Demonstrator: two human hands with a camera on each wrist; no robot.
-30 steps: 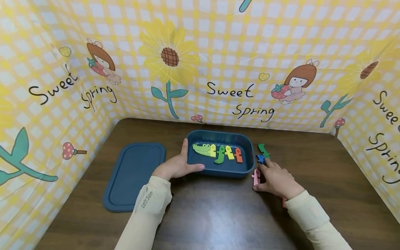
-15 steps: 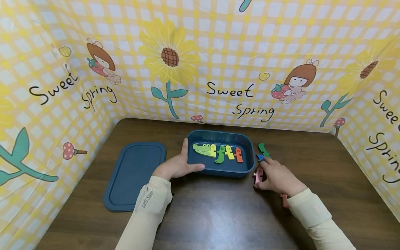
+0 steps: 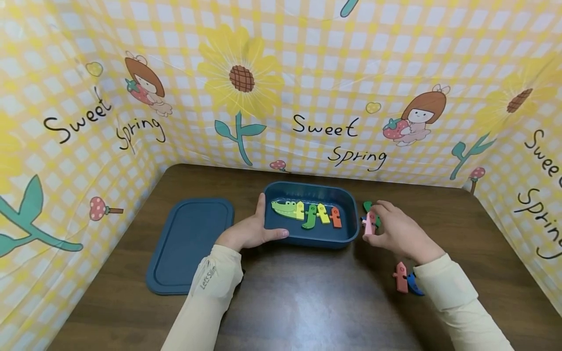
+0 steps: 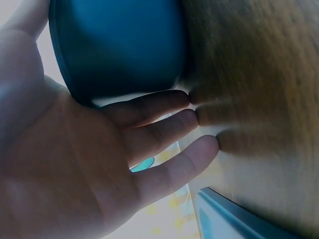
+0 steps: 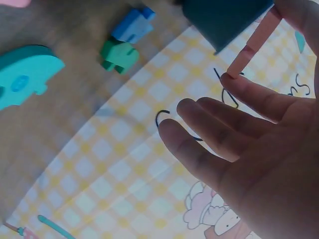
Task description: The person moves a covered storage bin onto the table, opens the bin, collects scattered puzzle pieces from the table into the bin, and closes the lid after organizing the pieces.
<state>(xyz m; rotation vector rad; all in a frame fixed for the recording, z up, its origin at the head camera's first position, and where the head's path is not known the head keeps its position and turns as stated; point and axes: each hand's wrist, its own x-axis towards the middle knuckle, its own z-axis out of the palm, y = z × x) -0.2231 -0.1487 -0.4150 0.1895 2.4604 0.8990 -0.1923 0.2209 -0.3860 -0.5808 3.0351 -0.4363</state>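
Note:
My left hand [image 3: 250,229] lies along the left end of the dark blue box [image 3: 313,242], its thumb stretched over the front rim. In the left wrist view the straight fingers [image 4: 169,169] reach the tabletop beside the box wall. Inside the box, a green crocodile head [image 3: 283,209] lies with yellow, green and orange puzzle pieces [image 3: 335,217] in a row. To the right of the box my right hand [image 3: 397,231] pinches a pink puzzle piece [image 3: 370,224] between thumb and fingertip, raised above the table. The other fingers [image 5: 194,139] extend loosely.
Partly behind my right hand lie a green piece [image 3: 367,205] and a blue piece [image 5: 132,26]. A salmon piece [image 3: 401,278] and a curved blue piece [image 3: 414,284] lie near the right sleeve. The lid [image 3: 190,246] rests left of the box; patterned cloth [image 3: 333,63] surrounds the table.
My right hand has lifted the pink piece and moved slightly away from me and right. The salmon and curved blue pieces by the sleeve have come into view. My left hand stays put.

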